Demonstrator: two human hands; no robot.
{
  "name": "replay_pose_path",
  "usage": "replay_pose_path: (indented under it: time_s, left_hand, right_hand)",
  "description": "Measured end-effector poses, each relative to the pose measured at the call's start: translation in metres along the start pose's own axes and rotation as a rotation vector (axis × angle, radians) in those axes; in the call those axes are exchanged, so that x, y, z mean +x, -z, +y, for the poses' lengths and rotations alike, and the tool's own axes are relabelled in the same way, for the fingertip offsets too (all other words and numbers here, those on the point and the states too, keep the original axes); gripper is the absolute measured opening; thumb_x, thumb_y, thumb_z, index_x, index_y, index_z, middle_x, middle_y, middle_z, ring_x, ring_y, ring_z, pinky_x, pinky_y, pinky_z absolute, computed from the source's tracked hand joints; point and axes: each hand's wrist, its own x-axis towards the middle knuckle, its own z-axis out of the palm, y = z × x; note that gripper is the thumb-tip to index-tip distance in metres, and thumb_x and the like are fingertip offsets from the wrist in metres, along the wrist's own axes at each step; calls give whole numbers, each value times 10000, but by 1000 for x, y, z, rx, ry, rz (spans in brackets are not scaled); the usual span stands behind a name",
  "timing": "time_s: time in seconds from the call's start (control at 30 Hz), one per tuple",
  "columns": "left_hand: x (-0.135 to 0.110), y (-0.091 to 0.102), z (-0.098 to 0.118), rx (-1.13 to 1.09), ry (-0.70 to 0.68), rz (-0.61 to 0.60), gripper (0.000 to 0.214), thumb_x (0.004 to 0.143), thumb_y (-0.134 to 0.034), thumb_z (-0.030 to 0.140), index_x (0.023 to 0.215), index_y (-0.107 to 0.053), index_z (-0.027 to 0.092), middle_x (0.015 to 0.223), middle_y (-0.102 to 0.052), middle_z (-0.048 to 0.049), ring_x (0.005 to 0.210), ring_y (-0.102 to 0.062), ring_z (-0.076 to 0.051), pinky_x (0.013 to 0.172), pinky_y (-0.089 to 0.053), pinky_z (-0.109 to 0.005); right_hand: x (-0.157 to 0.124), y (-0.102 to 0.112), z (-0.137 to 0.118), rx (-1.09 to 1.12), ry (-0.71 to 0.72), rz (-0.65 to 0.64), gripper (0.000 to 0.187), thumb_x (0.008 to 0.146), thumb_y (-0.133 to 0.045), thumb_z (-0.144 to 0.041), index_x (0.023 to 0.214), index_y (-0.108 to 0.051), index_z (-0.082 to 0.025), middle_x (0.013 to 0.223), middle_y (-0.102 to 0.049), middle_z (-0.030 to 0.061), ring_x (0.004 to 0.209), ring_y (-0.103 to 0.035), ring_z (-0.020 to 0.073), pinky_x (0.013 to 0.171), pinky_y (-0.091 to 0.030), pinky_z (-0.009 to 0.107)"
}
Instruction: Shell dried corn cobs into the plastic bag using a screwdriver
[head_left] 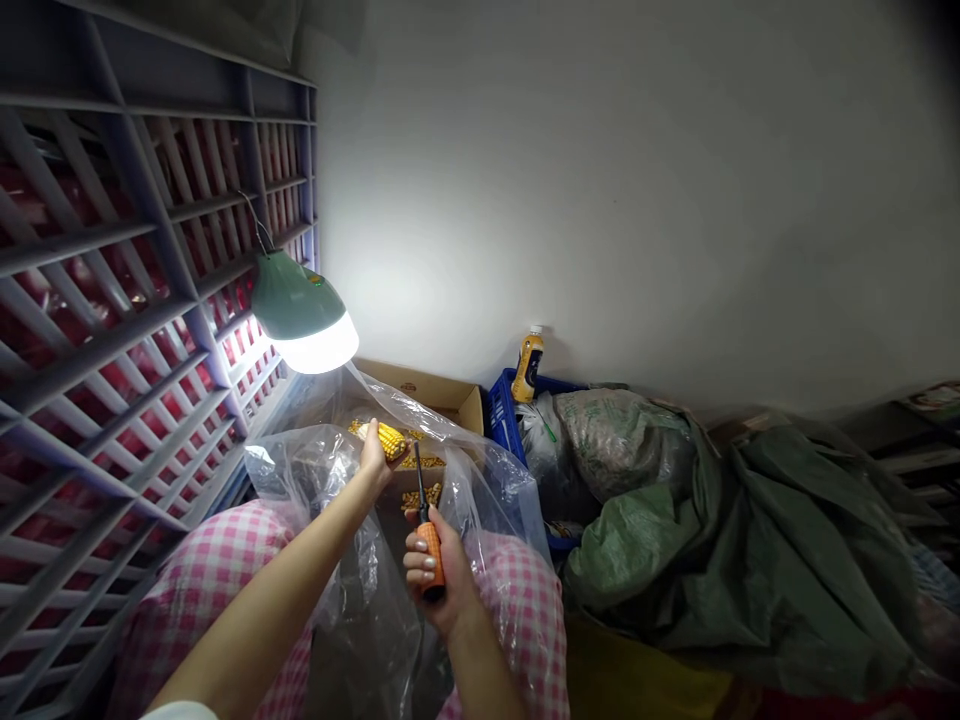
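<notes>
My left hand (375, 458) is closed around a yellow corn cob (391, 441), held over a clear plastic bag (330, 475). In my right hand (446, 570) is a screwdriver (430, 552) with an orange handle and a dark shaft, its fingers wrapped round the handle. The shaft points up and away, its tip close to the right end of the cob; whether they touch I cannot tell. Loose corn kernels (421, 497) lie below, within the spread bag, which drapes over a cardboard box (471, 408) and between my knees.
At the left, a lit green lamp (300, 305) hangs from a tall plastic crate wall (142, 240). On the right stand a blue basket (507, 420), a yellow bottle (528, 365) and stuffed sacks (622, 440). Dark green sheeting (810, 560) lies beyond. A pale wall (615, 200) rises behind.
</notes>
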Motion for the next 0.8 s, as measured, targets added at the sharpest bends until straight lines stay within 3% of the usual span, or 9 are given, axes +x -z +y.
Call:
replay_pose_path:
  time_s: [0.13, 0.27, 0.4, 0.8]
  left_hand:
    - [1, -2, 1, 4, 33, -26, 169, 795, -540, 353, 799, -478, 196, 641, -543, 9, 485, -571, -132, 467, -509, -279]
    - [1, -3, 0, 61, 92, -38, 179, 810, -502, 354, 777, -477, 180, 606, -535, 3, 448, -551, -126, 431, -483, -251]
    - [-3, -5, 1, 9, 123, -46, 164, 800, -530, 327, 769, -484, 172, 604, -534, 1, 440, -544, -114, 430, -468, -231]
    - [-2, -5, -3, 99, 136, -66, 249, 828, -484, 409, 733, -467, 180, 553, -527, 10, 427, -534, -129, 434, -472, -264]
  right_hand:
    - [-2, 9, 8, -782, 239, 344, 291, 890, -312, -401, 855, -504, -184, 483, -405, -75, 312, -358, 66, 345, -262, 169]
    - [-9, 10, 2, -1299, 411, 486, 293, 885, -336, -337, 825, -578, -184, 615, -594, 11, 540, -551, 125, 467, -318, 203]
    - [-13, 4, -5, -1476, 413, 531, 302, 895, -332, -314, 897, -610, -194, 748, -677, 60, 691, -620, 181, 522, -320, 233]
    - [-23, 0, -17, -1705, 348, 576, 288, 900, -344, -298, 998, -594, -195, 782, -687, 80, 737, -651, 227, 562, -378, 262]
